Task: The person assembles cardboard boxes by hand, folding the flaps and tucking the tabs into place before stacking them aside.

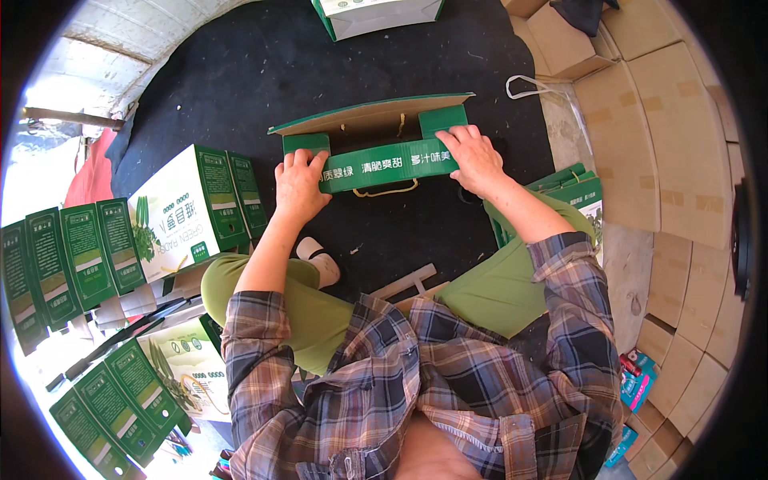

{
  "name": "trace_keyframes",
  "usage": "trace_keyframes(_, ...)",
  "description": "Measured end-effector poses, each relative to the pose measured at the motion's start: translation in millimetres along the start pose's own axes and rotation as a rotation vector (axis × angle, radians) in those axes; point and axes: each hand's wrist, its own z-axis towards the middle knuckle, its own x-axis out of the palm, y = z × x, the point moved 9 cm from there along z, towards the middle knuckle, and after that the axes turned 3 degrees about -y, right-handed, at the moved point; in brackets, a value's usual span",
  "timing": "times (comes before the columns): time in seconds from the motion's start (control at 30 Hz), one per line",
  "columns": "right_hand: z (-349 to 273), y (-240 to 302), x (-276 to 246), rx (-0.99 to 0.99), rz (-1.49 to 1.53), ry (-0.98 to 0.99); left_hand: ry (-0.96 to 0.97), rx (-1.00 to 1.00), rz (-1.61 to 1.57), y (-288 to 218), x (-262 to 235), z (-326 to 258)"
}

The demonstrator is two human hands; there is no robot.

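Note:
A green cardboard carton (376, 166) with white lettering stands in front of me with its top open. Its far flap (360, 118) is raised, showing a plain brown inner side, and two small green end flaps stick up at the corners. From the near side hangs a yellow cord handle (387, 193). My left hand (302, 189) grips the near left corner, fingers over the edge. At the near right corner my right hand (475, 162) holds the carton the same way. The carton's bottom is hidden from view.
Finished-looking green and white cartons (172, 212) stand in rows at my left. Flat green cardboard (572, 190) leans beside my right knee. Brown boxes (612, 152) are stacked along the right side. Another carton (384, 22) sits at the far edge of the black ground sheet (232, 80).

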Motion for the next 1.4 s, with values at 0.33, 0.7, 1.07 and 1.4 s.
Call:
trace_keyframes(0.33,-1,0,-2,-0.026,0.012,-0.049,-0.035,0.038,-0.036,-1,-1,-1)
trace_keyframes(0.7,1,-4,-4,-0.019,0.037,-0.066,-0.112,0.061,-0.073,-7,-11,-5)
trace_keyframes(1.07,-4,-7,9,-0.065,-0.040,0.031,0.025,0.029,-0.093,-4,16,2)
trace_keyframes(1.4,0,4,7,0.074,-0.094,0.201,-0.018,0.122,0.022,-35,27,7)
